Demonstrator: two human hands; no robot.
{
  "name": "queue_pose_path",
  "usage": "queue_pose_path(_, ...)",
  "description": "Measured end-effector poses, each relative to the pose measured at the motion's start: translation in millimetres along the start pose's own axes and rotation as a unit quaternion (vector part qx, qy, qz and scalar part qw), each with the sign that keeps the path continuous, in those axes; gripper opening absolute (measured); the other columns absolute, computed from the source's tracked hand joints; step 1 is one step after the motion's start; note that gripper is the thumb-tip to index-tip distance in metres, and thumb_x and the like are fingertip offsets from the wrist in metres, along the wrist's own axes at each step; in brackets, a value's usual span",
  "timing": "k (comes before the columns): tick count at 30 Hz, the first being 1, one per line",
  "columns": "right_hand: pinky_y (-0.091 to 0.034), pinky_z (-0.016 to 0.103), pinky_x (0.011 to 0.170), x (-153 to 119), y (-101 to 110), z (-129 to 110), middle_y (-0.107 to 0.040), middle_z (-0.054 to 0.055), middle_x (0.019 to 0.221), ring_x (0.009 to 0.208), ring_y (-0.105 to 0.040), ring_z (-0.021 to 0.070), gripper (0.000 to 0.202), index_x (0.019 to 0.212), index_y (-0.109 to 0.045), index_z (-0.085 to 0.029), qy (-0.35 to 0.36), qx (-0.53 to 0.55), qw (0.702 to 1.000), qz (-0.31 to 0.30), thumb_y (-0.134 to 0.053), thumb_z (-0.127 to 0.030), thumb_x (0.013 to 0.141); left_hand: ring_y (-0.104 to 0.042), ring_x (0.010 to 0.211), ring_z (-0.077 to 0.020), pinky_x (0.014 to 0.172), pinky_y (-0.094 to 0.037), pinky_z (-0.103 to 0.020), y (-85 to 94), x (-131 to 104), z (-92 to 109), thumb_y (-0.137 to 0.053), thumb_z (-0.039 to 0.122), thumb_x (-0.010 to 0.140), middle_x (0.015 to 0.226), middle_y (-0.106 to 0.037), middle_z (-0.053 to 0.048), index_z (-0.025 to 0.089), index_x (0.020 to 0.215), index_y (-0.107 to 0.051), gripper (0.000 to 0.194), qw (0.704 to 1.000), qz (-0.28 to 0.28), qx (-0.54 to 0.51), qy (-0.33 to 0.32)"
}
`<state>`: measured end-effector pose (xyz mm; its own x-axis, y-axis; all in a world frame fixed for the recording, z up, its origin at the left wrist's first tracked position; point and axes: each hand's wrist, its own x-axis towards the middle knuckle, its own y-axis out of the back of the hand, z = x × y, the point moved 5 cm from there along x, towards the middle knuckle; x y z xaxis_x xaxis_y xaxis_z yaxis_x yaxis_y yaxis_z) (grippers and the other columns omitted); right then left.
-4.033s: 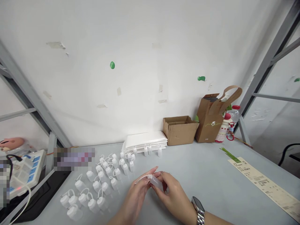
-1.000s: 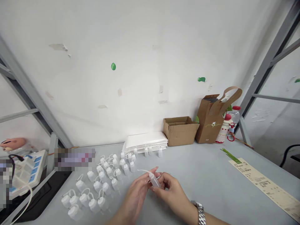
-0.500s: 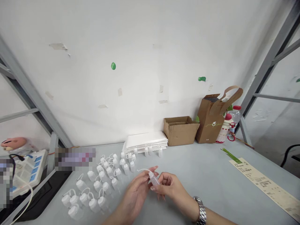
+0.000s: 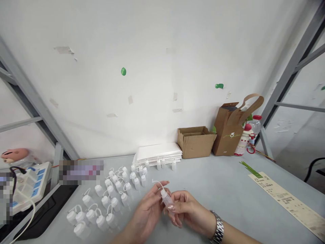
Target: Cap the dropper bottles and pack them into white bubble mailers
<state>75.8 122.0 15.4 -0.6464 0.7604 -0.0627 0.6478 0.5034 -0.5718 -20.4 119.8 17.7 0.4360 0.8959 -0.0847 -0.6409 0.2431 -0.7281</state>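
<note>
A brown bag (image 4: 225,140) stands beside an open cardboard box (image 4: 196,146); a long printed paper strip (image 4: 285,201) lies to the right.

I have a small, round, cloudy-white plastic bottle (image 4: 166,198) in my right grip (image 4: 186,207). It leans to the left, and a thin white plastic strap (image 4: 160,184) sticks up from its neck.

I record diffuse, fairly bright light on the flat white wall (image 4: 152,81), dimmer towards its upper right corner. A soft shadow lies below my bare right hand (image 4: 184,207); my silver metal-link watchband (image 4: 218,227) glints. Wide-angle distortion slants the grey metal side posts (image 4: 30,96). Pixelation masks patches at left.
</note>
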Motion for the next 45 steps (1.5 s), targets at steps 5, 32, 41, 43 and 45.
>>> queue_pose_path(5,-0.035,0.019,0.044,0,-4,5,-0.061,0.003,0.053,0.039,-0.049,0.0054,0.033,0.075,-0.067,-0.004,-0.023,0.034,0.996,-0.075,-0.073,-0.035,0.068,-0.058,0.07,-0.0141,0.069,-0.044,-0.027,3.0,0,-2,-0.053,0.018,0.08,0.078,-0.063,-0.003,0.017,0.095,-0.065,0.019,1.0,0.002,0.025,0.009)
queue_pose_path(32,-0.031,0.024,0.047,8,35,-30,-0.047,-0.005,0.046,0.043,-0.038,0.0085,0.045,0.075,-0.063,-0.014,0.06,-0.348,0.921,0.162,-0.047,-0.055,0.082,-0.067,0.075,-0.0193,0.075,-0.049,-0.032,11.1,-6,40,-0.069,0.04,0.07,0.083,-0.067,-0.002,0.019,0.099,-0.054,0.039,0.933,0.209,0.245,-0.163)
queue_pose_path(41,-0.045,0.034,0.083,5,15,-32,-0.057,0.009,0.101,0.091,-0.054,0.0198,0.029,0.11,-0.059,-0.02,0.129,-0.677,0.722,0.055,-0.06,-0.024,0.081,-0.067,0.062,-0.0209,0.037,-0.047,-0.023,3.4,-1,25,-0.067,0.042,0.069,0.078,-0.062,0.002,0.026,0.093,-0.03,0.047,0.952,0.142,0.231,-0.139)
queue_pose_path(43,-0.046,0.033,0.082,10,13,-19,-0.056,0.008,0.1,0.091,-0.054,0.0198,0.023,0.102,-0.061,-0.018,0.127,-0.686,0.715,0.044,-0.061,-0.018,0.079,-0.067,0.064,-0.0221,0.036,-0.047,-0.023,5.1,-2,26,-0.067,0.042,0.068,0.077,-0.06,0.002,0.026,0.089,-0.03,0.046,0.949,0.154,0.234,-0.144)
queue_pose_path(45,-0.047,0.032,0.079,13,13,-9,-0.056,0.008,0.096,0.089,-0.055,0.0194,0.013,0.09,-0.061,-0.017,0.133,-0.691,0.709,0.051,-0.059,-0.012,0.079,-0.067,0.068,-0.023,0.037,-0.048,-0.023,6.8,-3,27,-0.069,0.041,0.066,0.076,-0.06,0.002,0.025,0.085,-0.031,0.045,0.945,0.167,0.238,-0.147)
